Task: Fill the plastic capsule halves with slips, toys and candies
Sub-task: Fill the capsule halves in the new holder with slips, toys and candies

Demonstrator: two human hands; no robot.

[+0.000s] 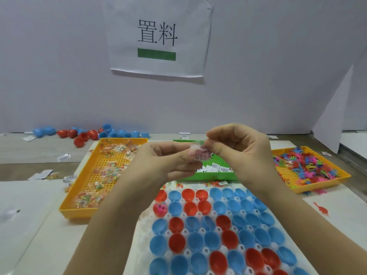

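- Green tray (210,177): bright green, holding white slips (214,168) with black print.
- Slip (200,155) above the green tray: white, tinged pink, with dark print.
- Candy tray (75,212) left of the green tray: orange-yellow with a square grid; candies (107,173) orange, yellow and red in clear wrap.
- Toy tray (309,190) right of it: the same orange-yellow; toys (303,165) pink, blue, green and orange.
- Capsule halves (208,235) in front of it: blue and red, mixed, in a white holder (145,247).
- Sign (158,62) above it: white, black characters, green bar.
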